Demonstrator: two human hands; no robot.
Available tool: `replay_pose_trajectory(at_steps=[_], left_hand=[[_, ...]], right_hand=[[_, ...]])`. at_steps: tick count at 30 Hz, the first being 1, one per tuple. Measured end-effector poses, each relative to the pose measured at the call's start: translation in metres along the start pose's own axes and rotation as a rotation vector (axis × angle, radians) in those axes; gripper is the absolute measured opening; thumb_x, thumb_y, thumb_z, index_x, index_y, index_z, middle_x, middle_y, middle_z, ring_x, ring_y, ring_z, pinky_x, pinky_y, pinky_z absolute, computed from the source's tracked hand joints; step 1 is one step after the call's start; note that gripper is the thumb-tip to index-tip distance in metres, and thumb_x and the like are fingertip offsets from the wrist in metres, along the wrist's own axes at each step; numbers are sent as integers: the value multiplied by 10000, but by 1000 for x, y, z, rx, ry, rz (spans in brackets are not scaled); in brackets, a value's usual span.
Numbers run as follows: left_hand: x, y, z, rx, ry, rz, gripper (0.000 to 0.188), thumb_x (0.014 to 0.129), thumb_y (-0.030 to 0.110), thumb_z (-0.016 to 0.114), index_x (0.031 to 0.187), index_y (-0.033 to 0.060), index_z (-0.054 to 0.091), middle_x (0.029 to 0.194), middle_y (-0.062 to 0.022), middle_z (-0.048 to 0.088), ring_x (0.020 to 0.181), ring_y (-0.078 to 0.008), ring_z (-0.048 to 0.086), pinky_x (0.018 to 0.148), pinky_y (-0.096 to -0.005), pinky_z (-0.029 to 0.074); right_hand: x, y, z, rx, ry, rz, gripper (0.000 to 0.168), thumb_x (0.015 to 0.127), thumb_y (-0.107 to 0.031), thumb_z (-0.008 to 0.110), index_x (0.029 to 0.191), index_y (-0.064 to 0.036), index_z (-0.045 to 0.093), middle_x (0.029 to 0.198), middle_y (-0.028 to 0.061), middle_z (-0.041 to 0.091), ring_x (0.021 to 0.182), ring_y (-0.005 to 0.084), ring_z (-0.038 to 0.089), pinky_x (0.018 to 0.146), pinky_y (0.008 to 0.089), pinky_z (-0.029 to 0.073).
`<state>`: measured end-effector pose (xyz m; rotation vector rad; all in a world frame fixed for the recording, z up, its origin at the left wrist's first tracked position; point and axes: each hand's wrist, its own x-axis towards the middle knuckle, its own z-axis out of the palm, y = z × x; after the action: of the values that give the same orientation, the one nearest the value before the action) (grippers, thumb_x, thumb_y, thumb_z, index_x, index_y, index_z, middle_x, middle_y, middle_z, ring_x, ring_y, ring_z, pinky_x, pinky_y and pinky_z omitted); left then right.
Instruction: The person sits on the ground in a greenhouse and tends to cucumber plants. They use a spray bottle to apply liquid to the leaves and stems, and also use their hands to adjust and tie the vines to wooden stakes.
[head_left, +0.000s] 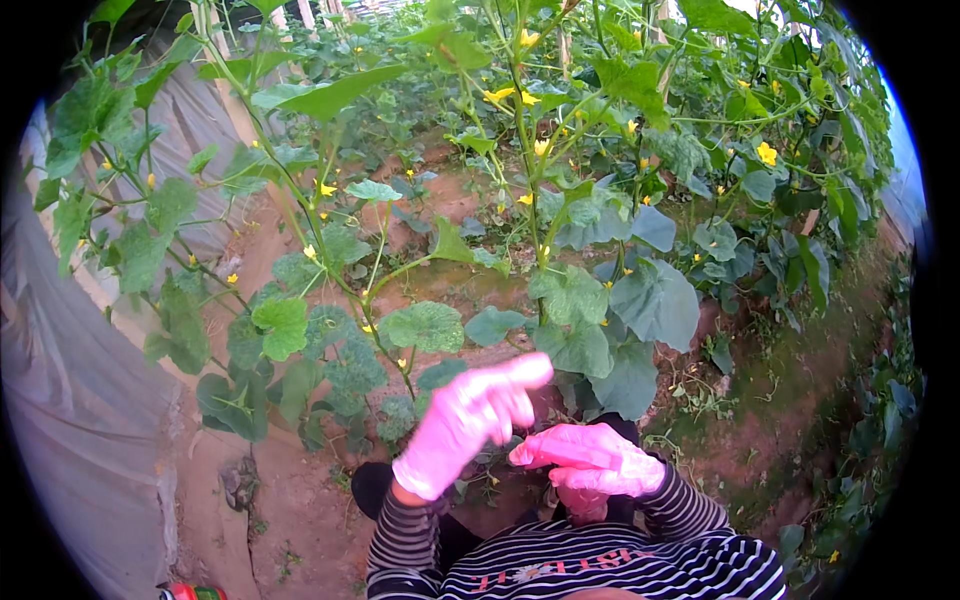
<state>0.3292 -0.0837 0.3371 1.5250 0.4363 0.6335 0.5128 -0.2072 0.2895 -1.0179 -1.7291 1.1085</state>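
My left hand (476, 420), in a thin pink glove, is raised in front of a leafy vine (367, 307). Its index finger points out to the right, the other fingers are partly curled, and I see nothing in it. Just to the right and lower, my gloved right hand (637, 472) is closed around a pink object (577, 454). A translucent pink part (583, 504) shows beneath the palm; whether it belongs to that object I cannot tell. Broad green leaves (574, 300) and small yellow flowers (541, 147) are on the upright stems beyond my hands.
Plastic sheeting (82, 420) runs along the left, beside bare soil (300, 517). A red and green item (191, 592) lies at the lower left edge. Dense flowering vines (750, 150) stand at the right, and a mossy soil strip (787, 405) slopes below them.
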Motion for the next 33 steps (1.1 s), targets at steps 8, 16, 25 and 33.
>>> replay_pose_trajectory(at_steps=[8,16,25,33], left_hand=[[148,58,-63,119,431,279,547,908,311,577,1351,29,421,1242,-85,558,1053,-147,566,880,-295,453],[169,61,-63,160,21,63,412,904,231,597,1260,32,534,1088,-39,641,896,-125,632,787,-264,506],[143,79,-66,267,12,125,424,912,399,566,1190,82,617,1013,-6,644,855,-67,578,753,-201,438],[125,87,-42,257,60,56,331,871,419,618,897,102,709,727,17,603,670,-68,579,670,-217,470]], right_hand=[[-1,-12,4,43,-111,-113,395,894,-124,554,1276,-35,507,1183,120,572,1085,264,572,917,320,448],[-15,4,1,37,-12,-193,394,888,-78,551,1273,-9,501,1216,137,564,1123,256,560,938,319,439],[-16,4,-6,56,46,-98,437,875,-38,563,1304,-17,481,1218,154,572,1133,286,560,975,364,424],[12,-37,-32,-63,268,-263,453,844,-34,527,1292,9,475,1250,138,548,1184,240,515,1021,344,377]])
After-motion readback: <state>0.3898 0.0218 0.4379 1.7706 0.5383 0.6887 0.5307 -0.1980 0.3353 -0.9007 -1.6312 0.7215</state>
